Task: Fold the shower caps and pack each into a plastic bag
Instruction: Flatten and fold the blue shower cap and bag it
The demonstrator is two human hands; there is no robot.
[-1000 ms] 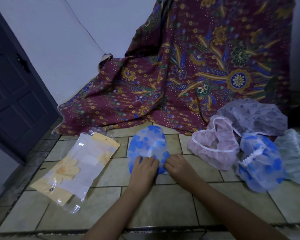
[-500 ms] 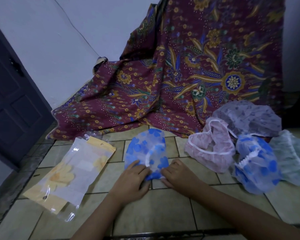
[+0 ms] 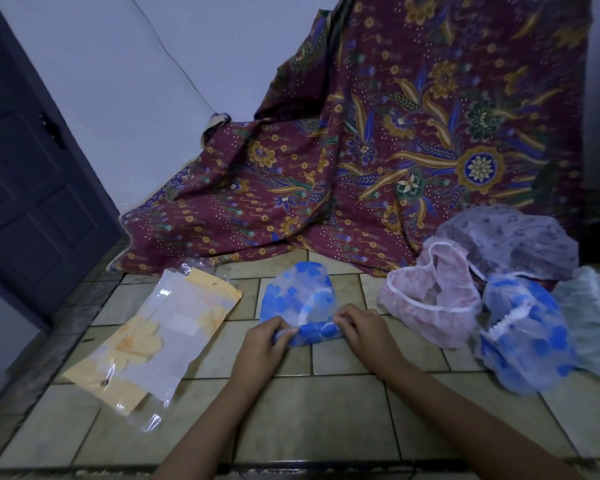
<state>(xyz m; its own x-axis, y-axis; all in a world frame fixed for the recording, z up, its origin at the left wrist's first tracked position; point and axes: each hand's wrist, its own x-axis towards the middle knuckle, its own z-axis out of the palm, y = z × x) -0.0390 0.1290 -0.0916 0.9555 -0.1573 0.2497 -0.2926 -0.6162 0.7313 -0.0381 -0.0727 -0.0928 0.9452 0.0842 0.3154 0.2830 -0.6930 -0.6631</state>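
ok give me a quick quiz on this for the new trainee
1. True or false: the flowered cap gripped by the left hand and right hand is already inside the plastic bag.
2. The plastic bag lies: A) left of the hands, B) right of them, C) under them.
3. How many loose caps wait at the right?
Key: 1 false; 2 A; 3 four.

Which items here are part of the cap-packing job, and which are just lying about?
Job:
- blue-flowered cap, near edge rolled up, gripped by left hand and right hand
- plastic bags with yellow card
- waiting: pink cap, lilac cap, second blue cap, pale green cap

Lying about:
- batik cloth
- dark door
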